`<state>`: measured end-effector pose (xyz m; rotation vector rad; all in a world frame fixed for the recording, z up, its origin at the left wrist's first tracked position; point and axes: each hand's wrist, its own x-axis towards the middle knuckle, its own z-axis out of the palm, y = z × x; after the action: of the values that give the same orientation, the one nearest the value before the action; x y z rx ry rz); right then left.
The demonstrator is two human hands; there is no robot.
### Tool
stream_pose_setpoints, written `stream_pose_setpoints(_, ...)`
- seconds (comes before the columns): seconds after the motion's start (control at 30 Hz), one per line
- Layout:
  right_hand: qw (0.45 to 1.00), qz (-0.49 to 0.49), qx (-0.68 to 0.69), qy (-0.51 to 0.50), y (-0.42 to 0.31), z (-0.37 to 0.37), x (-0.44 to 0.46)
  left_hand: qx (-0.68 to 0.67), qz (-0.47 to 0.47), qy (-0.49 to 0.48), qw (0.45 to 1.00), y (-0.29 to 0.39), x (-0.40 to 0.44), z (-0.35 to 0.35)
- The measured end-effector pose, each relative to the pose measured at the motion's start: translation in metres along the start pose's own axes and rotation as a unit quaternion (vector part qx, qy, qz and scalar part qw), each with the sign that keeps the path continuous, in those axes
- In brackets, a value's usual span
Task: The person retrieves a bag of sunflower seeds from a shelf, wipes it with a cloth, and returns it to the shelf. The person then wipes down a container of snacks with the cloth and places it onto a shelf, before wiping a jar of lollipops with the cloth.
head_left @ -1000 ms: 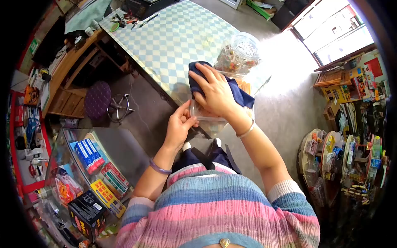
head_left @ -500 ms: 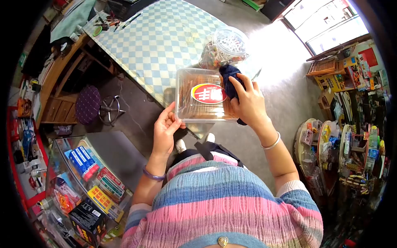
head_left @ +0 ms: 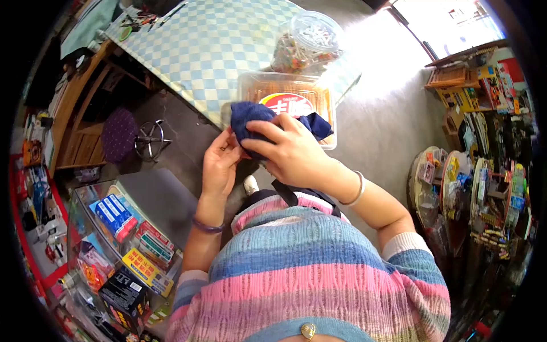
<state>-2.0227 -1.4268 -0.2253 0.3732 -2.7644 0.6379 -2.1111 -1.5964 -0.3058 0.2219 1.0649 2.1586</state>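
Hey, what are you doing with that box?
A person is handling a clear plastic box with a red and yellow label at the corner of the checkered table. The right hand presses a dark blue cloth over the box's near side. The left hand is at the near left corner, its fingertips by the cloth. Just beyond the box is a big see-through tub of small things in wrappers.

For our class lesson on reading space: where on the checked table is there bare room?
The checked table is bare across its middle, between the jar and the tools at its far left. Crowded: the near end, around the box, blue cloth, left hand and right hand.
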Motion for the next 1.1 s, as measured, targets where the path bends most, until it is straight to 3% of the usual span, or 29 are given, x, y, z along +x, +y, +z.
stream_pose_setpoints(0.03,1.0,-0.012,-0.002,-0.019,0.001,-0.007,-0.012,0.016,-0.007,0.04,0.999,0.001,-0.003,0.006)
stream_pose_setpoints(0.1,0.998,-0.005,-0.057,0.011,0.008,-0.017,-0.041,0.032,0.005,-0.021,0.999,-0.002,-0.002,-0.005)
stream_pose_setpoints(0.23,0.976,0.174,-0.104,0.082,0.044,-0.051,-0.095,0.09,-0.015,0.003,0.996,0.007,-0.001,-0.004)
stream_pose_setpoints(0.37,0.906,0.333,0.124,0.23,0.085,-0.065,-0.112,0.241,0.021,0.058,0.968,0.017,0.013,0.004)
stream_pose_setpoints(0.5,0.901,0.276,0.181,0.28,0.111,-0.042,-0.086,0.341,0.042,0.069,0.937,0.022,0.054,0.026)
stream_pose_setpoints(0.63,0.942,0.215,0.208,0.151,0.131,-0.036,-0.07,0.427,0.068,0.102,0.896,0.007,0.072,0.03)
stream_pose_setpoints(0.77,0.94,0.205,0.259,0.09,0.115,-0.047,-0.097,0.274,0.074,0.132,0.95,-0.005,0.078,0.021)
stream_pose_setpoints(0.87,0.95,0.186,0.239,0.075,0.087,-0.05,-0.121,0.265,0.091,0.137,0.95,-0.007,0.081,0.02)
stream_pose_setpoints(0.97,0.926,0.205,0.317,0.031,0.064,-0.054,-0.152,0.266,0.063,0.113,0.955,-0.005,0.081,0.006)
stream_pose_setpoints(1.07,0.861,0.284,0.409,0.101,0.051,-0.048,-0.172,0.242,0.059,0.117,0.962,-0.009,0.076,0.01)
stream_pose_setpoints(1.1,0.883,0.272,0.355,0.143,0.045,-0.045,-0.17,0.22,0.069,0.122,0.965,-0.011,0.071,0.022)
